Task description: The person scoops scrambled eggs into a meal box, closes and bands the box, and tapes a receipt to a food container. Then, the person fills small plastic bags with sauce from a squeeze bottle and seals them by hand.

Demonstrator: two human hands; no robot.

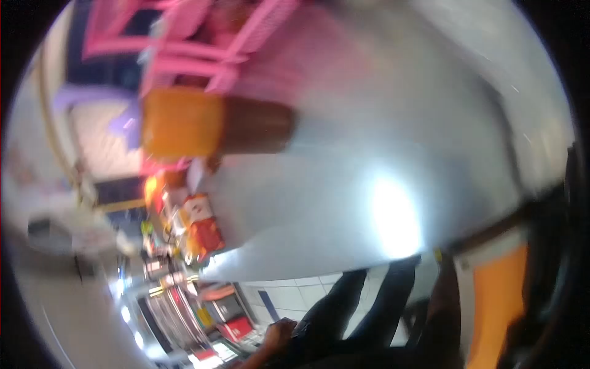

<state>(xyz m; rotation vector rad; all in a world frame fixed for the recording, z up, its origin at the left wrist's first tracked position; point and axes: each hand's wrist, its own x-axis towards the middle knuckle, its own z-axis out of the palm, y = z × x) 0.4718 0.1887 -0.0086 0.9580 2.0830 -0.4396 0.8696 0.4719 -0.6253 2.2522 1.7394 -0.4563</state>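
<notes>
The whole view is tilted and smeared by motion. My left hand (279,335) hangs low beside my dark-trousered leg (329,310), below the table edge. Its fingers are too blurred to show whether they are curled or apart, and I see no object in it. My right hand is not in view. A shiny grey metal table (307,209) spreads across the middle, with a bright light glare on it. On it is a large container (184,123), orange at one end and brown at the other. Red, white and orange packets (206,224) sit near the table's left edge.
Pink plastic chairs (196,55) stand at the upper left, beside a purple stool (98,95). Shelves with goods (184,310) are at the lower left. An orange panel (498,307) is at the lower right. White floor tiles (286,298) show below the table.
</notes>
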